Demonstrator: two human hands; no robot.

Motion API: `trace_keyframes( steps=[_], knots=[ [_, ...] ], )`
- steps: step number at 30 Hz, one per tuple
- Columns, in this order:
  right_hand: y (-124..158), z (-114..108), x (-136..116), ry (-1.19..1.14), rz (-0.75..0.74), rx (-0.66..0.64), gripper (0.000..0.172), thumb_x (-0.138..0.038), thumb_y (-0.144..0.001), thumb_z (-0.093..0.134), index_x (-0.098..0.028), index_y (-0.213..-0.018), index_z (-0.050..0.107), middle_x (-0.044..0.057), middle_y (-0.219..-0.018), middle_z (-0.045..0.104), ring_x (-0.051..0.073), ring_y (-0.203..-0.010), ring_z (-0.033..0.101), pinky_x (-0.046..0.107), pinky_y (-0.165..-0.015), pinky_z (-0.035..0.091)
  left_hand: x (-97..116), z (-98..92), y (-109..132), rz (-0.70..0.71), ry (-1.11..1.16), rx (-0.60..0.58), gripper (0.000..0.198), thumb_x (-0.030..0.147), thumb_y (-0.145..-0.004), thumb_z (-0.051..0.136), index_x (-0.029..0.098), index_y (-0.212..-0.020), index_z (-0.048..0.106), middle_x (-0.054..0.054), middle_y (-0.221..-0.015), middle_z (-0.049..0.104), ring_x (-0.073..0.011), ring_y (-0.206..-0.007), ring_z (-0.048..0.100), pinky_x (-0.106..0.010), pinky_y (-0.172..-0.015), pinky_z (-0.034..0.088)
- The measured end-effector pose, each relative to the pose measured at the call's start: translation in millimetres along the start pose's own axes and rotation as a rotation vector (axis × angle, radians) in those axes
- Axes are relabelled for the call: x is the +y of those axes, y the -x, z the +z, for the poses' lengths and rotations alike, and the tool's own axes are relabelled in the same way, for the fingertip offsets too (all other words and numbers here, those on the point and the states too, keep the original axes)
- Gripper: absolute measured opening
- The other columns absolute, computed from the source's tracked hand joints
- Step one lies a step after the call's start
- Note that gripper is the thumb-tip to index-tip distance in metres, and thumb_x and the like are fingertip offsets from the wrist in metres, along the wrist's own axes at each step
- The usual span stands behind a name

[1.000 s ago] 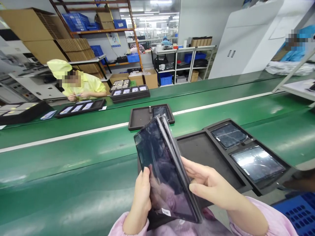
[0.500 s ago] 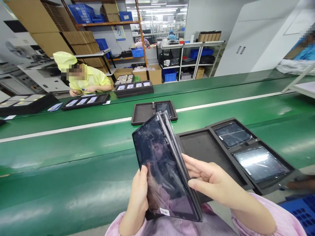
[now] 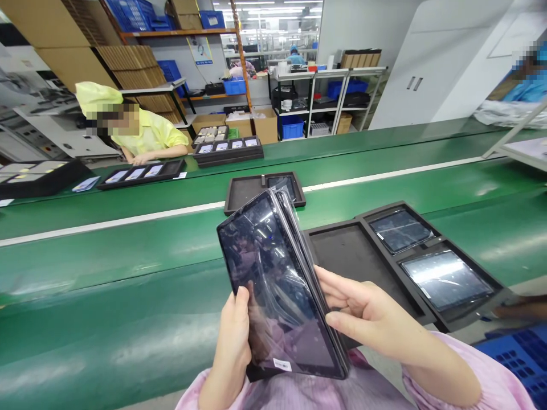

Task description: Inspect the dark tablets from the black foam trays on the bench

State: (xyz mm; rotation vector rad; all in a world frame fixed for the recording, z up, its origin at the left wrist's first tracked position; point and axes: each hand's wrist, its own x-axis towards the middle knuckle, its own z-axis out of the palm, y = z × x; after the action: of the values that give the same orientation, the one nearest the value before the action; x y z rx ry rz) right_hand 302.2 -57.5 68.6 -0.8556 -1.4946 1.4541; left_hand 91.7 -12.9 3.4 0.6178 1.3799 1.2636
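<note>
A small stack of tablets (image 3: 277, 290), dark-screened and in clear film, is held up tilted in front of me. My left hand (image 3: 235, 330) grips its left edge, the thumb lying on the front screen. At the right side my right hand (image 3: 363, 313) has its fingers behind the stack and its thumb against the edge. A small white label (image 3: 282, 365) sits at the bottom of the front screen. Behind the stack lies a black tray (image 3: 342, 250) with a bare recess. Beside it, another black tray (image 3: 440, 245) holds two tablets in film.
A green conveyor belt (image 3: 128, 307) runs across the view. Farther back on it is a black tray (image 3: 243, 193) with one tablet. Across the belt, a person in yellow (image 3: 149, 134) works by trays of cards (image 3: 228, 151). A blue crate (image 3: 521, 359) stands low at right.
The front of the tablet stack has swung slightly left, with my left hand moving along with it. My right hand stays almost in place. The person in yellow has leaned lower.
</note>
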Motion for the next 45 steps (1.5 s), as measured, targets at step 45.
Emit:
trace_keyframes(
  steps=[45],
  knots=[
    [4, 25, -11, 0.606, -0.389, 0.272, 0.043, -0.020, -0.086, 0.053, -0.023, -0.129, 0.051, -0.003, -0.059, 0.066, 0.011, -0.045, 0.057, 0.018, -0.047, 0.052, -24, 24.2, 16, -0.363, 0.217, -0.194, 0.048, 0.060, -0.061, 0.069, 0.015, -0.077, 0.068, 0.000, -0.053, 0.064, -0.0137, -0.046, 0.055, -0.026, -0.055, 0.045]
  ],
)
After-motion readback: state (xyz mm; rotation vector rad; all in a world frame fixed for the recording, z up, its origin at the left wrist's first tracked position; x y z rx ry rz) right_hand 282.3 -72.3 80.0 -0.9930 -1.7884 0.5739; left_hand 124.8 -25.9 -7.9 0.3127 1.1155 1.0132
